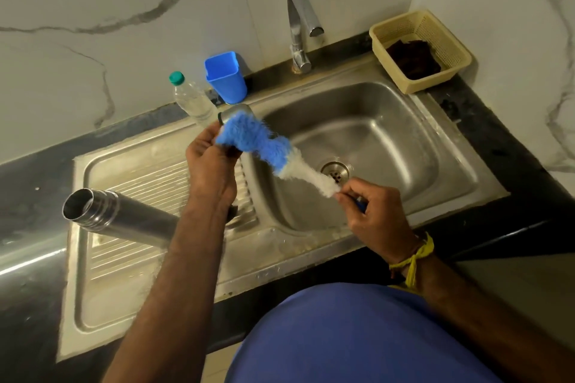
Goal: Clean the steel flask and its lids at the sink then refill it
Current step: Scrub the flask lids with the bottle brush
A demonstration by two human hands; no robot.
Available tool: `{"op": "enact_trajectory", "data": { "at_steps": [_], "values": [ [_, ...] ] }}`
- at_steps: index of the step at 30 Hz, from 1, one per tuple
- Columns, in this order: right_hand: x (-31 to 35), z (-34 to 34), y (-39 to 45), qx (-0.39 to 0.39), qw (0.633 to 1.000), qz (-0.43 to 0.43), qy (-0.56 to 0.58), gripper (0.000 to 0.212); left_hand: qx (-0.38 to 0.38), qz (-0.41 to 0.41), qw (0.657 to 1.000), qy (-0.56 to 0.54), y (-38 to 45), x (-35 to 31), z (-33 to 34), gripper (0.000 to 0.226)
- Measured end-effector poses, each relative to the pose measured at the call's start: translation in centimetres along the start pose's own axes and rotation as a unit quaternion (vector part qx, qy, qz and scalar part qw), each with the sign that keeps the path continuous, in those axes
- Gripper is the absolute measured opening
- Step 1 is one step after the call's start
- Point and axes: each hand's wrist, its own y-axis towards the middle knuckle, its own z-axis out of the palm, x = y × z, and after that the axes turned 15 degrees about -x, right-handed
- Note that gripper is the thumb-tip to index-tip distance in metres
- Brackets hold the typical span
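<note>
Steel sink [373,134] and drainboard fill the view; the flask [124,221] lies open-mouthed on the drainboard at left, lidless. A bottle brush [267,146], blue and white, is held over the basin: its handle end is gripped by the right hand [370,211], while its blue tip is worked against what seems to be a steel lid [235,112], pinched in the left hand [211,162] and largely hidden by bristles. The lid could be dropped into the basin if wet fingers slip, and the flask could be rolled off by the left forearm. A clear bottle [193,99] stands far left; no writing can be read.
</note>
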Motion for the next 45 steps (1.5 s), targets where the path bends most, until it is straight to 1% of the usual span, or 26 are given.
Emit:
{"op": "enact_trajectory", "data": {
  "at_steps": [2,5,8,11,14,16,19,21,24,27,29,31,35,37,41,45],
  "values": [
    [-0.3,0.2,-0.3,-0.007,1.000,0.002,-0.005,0.018,-0.018,-0.005,1.000,-0.014,-0.3,0.5,0.1,0.023],
    [-0.6,0.0,-0.8,-0.021,1.000,0.005,-0.011,0.017,-0.040,-0.007,0.997,-0.065,-0.6,0.4,0.2,0.015],
    [-1.1,-0.3,-1.0,-0.038,0.999,0.021,-0.007,0.016,-0.034,-0.006,0.994,-0.105,-0.8,-0.4,0.2,0.015],
    [-0.9,0.5,-0.8,-0.051,0.997,0.058,0.015,0.015,-0.018,-0.048,0.988,-0.146,-1.3,-0.4,0.8,0.015],
    [-0.2,1.4,0.1,-0.073,0.990,0.112,0.054,0.015,0.007,-0.081,0.987,-0.140,-1.7,0.4,1.1,0.014],
    [0.2,1.6,1.1,-0.069,0.988,0.122,0.064,0.015,0.000,-0.100,0.984,-0.146,-1.9,0.7,1.0,0.014],
    [0.1,1.4,1.3,-0.040,0.990,0.122,0.066,0.017,-0.012,-0.121,0.979,-0.164,-2.0,0.3,0.7,0.014],
    [0.0,1.1,0.8,-0.038,0.988,0.135,0.070,0.018,-0.019,-0.123,0.977,-0.172,-1.7,-0.4,0.5,0.014],
    [0.1,1.5,1.0,-0.040,0.982,0.163,0.082,0.019,-0.004,-0.113,0.985,-0.128,-1.7,-0.3,0.6,0.015],
    [0.8,1.9,1.3,-0.019,0.986,0.141,0.086,0.018,-0.004,-0.113,0.985,-0.127,-2.4,0.9,0.5,0.022],
    [0.6,1.7,1.1,-0.016,0.985,0.148,0.083,0.018,-0.009,-0.094,0.989,-0.118,-2.6,1.5,0.1,0.023],
    [0.0,1.5,0.8,-0.011,0.982,0.172,0.073,0.022,-0.017,-0.063,0.994,-0.086,-2.7,2.0,0.0,0.023],
    [0.2,1.8,-0.1,0.023,0.980,0.181,0.075,0.025,-0.045,-0.043,0.996,-0.067,-2.6,1.9,0.0,0.013],
    [0.1,1.8,0.2,0.022,0.980,0.184,0.070,0.028,-0.047,-0.026,0.998,-0.040,-2.3,1.9,-0.1,0.011],
    [0.3,2.7,1.4,0.036,0.978,0.193,0.064,0.020,-0.053,-0.029,0.998,-0.011,-2.1,2.5,0.1,0.008],
    [-0.3,2.4,1.1,0.053,0.978,0.195,0.059,0.021,-0.064,-0.001,0.998,0.014,-1.2,2.4,-0.8,0.009]
  ]
}}
